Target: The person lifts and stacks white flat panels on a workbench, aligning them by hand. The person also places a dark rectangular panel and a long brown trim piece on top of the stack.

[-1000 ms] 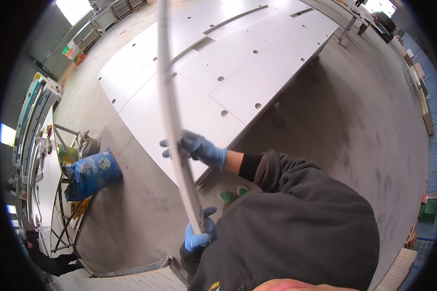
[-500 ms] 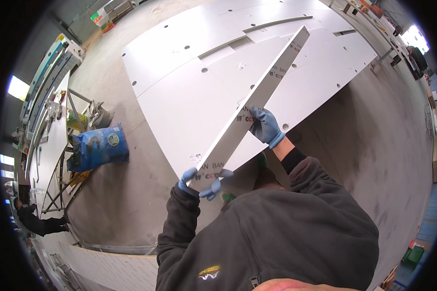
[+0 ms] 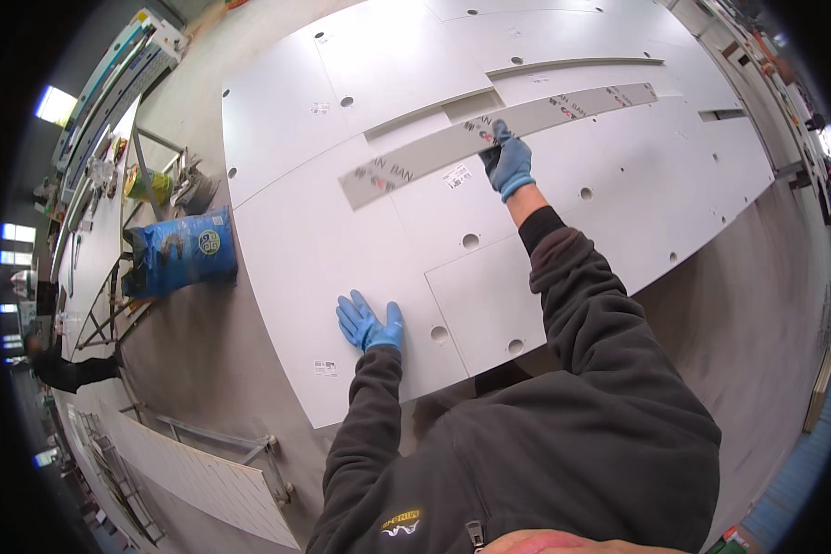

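In the head view, a workshop with a smooth grey floor [image 3: 180, 369], one plump, crinkled blue sack [image 3: 189, 263] at the left and, farther off, one person [image 3: 74, 371] in dark clothes. Low at the left, one pale board [image 3: 198, 471] beside a metal frame. Across the middle, one broad, smooth white surface [image 3: 499, 291] of flat panels with straight seams, more than ten round holes and at least three small paper labels. Toward the far side, one long, narrow recess [image 3: 471, 104]. Just beside it, nearer the body, one long, flat, grey-white strip [image 3: 443, 152] with straight edges and dark and red print repeated along its face. Two hands in blue gloves, below dark, soft-looking sleeves. Left hand [image 3: 369, 323] laid on the near left part of the surface, grip spread wide, fingers fanned, holding nothing. Right hand [image 3: 510, 166] touching the strip near mid-length, one digit over the printed face, the rest bent and partly hidden; cannot tell whether pinching or merely pressing.
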Available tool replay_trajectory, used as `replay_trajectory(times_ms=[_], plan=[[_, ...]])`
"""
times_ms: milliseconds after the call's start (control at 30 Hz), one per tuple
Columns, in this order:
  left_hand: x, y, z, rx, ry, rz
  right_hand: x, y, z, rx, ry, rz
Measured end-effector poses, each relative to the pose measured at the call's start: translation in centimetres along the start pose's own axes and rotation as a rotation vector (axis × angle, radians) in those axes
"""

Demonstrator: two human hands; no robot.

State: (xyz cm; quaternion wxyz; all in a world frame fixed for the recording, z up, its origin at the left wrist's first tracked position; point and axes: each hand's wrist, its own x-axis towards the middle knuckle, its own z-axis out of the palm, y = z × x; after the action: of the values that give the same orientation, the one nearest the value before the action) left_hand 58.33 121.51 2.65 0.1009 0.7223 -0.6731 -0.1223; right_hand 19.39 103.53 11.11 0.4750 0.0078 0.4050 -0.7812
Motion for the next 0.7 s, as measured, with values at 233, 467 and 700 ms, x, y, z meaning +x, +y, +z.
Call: replay_trajectory(times_ms=[233,467,700], plan=[[-0.1,1.4,0.3,0.139,-0.005,-0.009,10.2,0.6,1.5,-0.149,0.229,-0.086],[0.1,2.0,0.0,0.146,-0.016,-0.019,13.8,1.5,3.7,-0.583,0.571,-0.181],[0.4,2.4,-0.2,0.139,-0.004,-0.004,16.0,2.2,5.0,-0.853,0.278,-0.403]])
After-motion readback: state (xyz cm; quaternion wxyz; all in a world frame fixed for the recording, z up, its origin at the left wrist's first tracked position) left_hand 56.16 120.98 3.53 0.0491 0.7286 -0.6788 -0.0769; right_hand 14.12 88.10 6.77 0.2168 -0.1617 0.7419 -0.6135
